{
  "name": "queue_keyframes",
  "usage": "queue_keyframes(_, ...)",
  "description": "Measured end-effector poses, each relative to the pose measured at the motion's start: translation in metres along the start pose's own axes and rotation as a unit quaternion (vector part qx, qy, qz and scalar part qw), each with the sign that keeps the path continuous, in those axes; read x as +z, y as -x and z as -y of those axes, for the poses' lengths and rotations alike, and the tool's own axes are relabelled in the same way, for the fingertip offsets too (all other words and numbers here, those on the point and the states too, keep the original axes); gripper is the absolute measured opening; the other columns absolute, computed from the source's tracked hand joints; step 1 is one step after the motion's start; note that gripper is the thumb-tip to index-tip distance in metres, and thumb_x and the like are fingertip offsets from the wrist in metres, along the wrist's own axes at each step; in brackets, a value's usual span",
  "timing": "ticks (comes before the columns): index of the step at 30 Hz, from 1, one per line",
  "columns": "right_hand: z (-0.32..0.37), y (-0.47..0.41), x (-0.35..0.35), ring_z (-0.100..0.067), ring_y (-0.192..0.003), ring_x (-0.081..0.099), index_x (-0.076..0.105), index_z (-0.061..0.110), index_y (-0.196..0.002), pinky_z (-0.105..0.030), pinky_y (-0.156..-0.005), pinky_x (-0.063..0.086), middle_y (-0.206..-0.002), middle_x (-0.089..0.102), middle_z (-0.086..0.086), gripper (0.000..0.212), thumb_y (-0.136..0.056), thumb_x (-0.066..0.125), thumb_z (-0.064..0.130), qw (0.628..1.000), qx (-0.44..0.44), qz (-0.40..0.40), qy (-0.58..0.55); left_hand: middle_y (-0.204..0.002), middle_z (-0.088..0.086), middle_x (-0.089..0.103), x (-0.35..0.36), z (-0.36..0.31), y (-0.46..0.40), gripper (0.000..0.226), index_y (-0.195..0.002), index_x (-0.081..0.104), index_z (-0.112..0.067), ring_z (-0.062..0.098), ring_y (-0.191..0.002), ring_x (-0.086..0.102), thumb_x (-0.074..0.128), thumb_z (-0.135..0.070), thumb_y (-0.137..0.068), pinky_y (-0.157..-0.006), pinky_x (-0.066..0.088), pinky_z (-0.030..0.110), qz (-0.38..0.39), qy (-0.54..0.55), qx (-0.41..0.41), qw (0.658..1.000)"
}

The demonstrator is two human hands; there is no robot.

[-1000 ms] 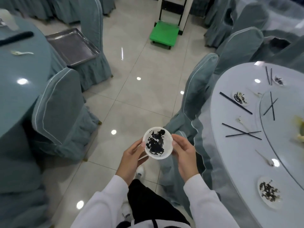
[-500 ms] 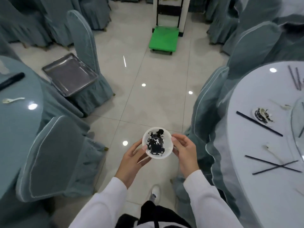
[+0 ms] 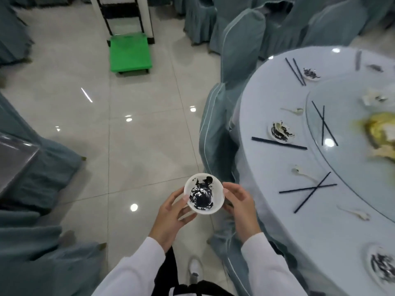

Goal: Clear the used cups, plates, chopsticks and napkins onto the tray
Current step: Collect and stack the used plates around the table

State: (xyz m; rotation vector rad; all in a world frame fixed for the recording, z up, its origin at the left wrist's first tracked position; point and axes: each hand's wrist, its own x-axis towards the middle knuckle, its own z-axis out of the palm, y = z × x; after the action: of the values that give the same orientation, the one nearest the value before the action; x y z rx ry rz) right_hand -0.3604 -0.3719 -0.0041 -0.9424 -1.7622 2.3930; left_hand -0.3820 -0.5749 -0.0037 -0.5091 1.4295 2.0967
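Note:
Both hands hold one small white bowl [image 3: 204, 193] smeared with black residue, above the tiled floor. My left hand [image 3: 172, 212] grips its left rim and my right hand [image 3: 240, 205] its right rim. The metal tray [image 3: 12, 159] lies on a covered chair at the far left, partly cut off by the frame edge. On the round table [image 3: 277, 210] to the right lie dirty small plates [image 3: 281, 130], black chopsticks [image 3: 279, 143], white spoons [image 3: 303, 173] and another soiled plate [image 3: 382, 268].
Covered chairs [image 3: 215, 129] stand between me and the table, and others [image 3: 42, 259] crowd the lower left. A green cart [image 3: 129, 52] stands at the far end of the tiled aisle. A glass turntable [image 3: 352, 135] carries yellow leftovers.
The view has swung to the right: the table now fills more of the right side and the tray has slid to the left edge. Both hands still hold the bowl.

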Motion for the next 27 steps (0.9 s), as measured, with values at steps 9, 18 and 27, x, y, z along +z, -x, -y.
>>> queue_keyframes(9,0.047,-0.086,0.054,-0.011,-0.08,0.072,0.08,0.02,-0.103,-0.021,-0.066,0.057,-0.109,0.079,-0.011,0.016,-0.097,0.071,0.008,0.992,-0.027,-0.119,-0.03,-0.121,0.01,0.077,0.019,-0.108,-0.116,0.043,-0.129,0.071,-0.024,0.026,-0.107,0.074,0.075,-0.033,-0.087,-0.102,0.058,0.049,0.099,-0.041,-0.023,0.994)
queue_keyframes(18,0.093,-0.164,0.134,-0.018,-0.083,0.069,0.08,0.029,-0.101,-0.044,-0.082,0.057,-0.093,0.077,-0.005,0.014,-0.101,0.068,0.022,0.989,-0.048,-0.132,0.051,-0.122,0.011,0.076,0.003,-0.21,-0.205,0.037,-0.132,0.068,-0.021,0.028,-0.106,0.075,0.071,-0.027,-0.096,-0.098,0.061,0.048,0.147,-0.036,-0.013,0.988)
queue_keyframes(27,0.125,-0.231,0.146,-0.015,-0.078,0.065,0.079,0.027,-0.111,-0.028,-0.069,0.054,-0.093,0.077,-0.006,0.015,-0.101,0.069,0.021,0.985,-0.072,-0.153,0.036,-0.121,0.012,0.076,0.033,-0.256,-0.285,0.038,-0.129,0.07,-0.029,0.028,-0.108,0.076,0.076,-0.031,-0.091,-0.087,0.063,0.039,0.172,-0.062,-0.026,0.983)
